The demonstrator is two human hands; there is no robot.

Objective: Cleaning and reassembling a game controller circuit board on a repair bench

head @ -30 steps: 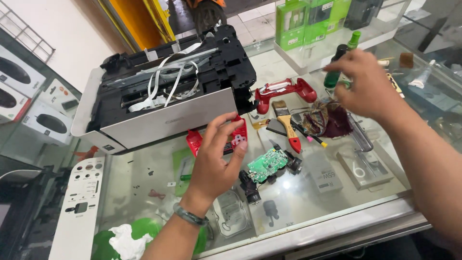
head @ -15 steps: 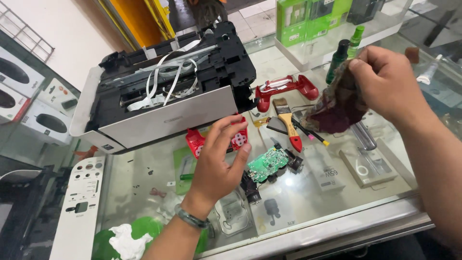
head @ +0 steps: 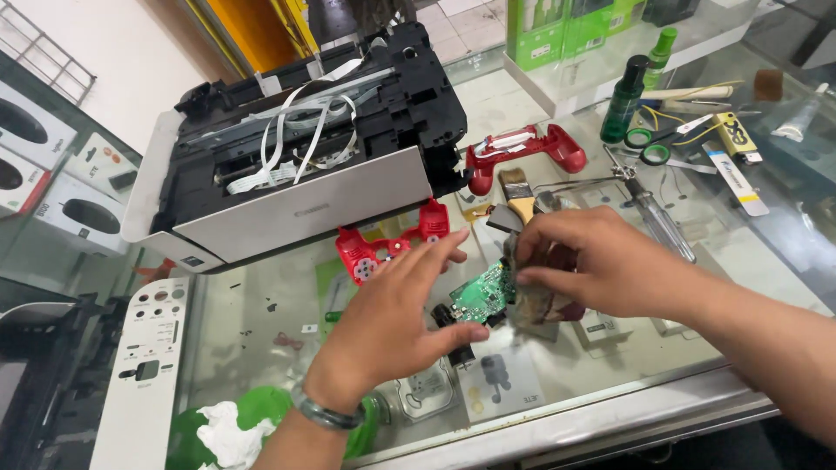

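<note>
- Green circuit board [head: 484, 294] lying near the front middle of the glass surface [head: 261, 348], between both hands.
- Left hand [head: 396, 326] spread flat, fingers extended, thumb touching the board's near edge; gripping nothing.
- Right hand [head: 592, 261] pinching a dark crumpled cloth [head: 540, 300] against the board's right side.
- Probably light, stiff and fragile; best taken by the bare edges, away from components.
- Red controller shell [head: 383, 248] just behind the board; a second red shell [head: 522, 152] farther back.
- Green boxes [head: 557, 30] at the far edge; white boxes with dark oval pictures [head: 35, 165] at the left.
</note>
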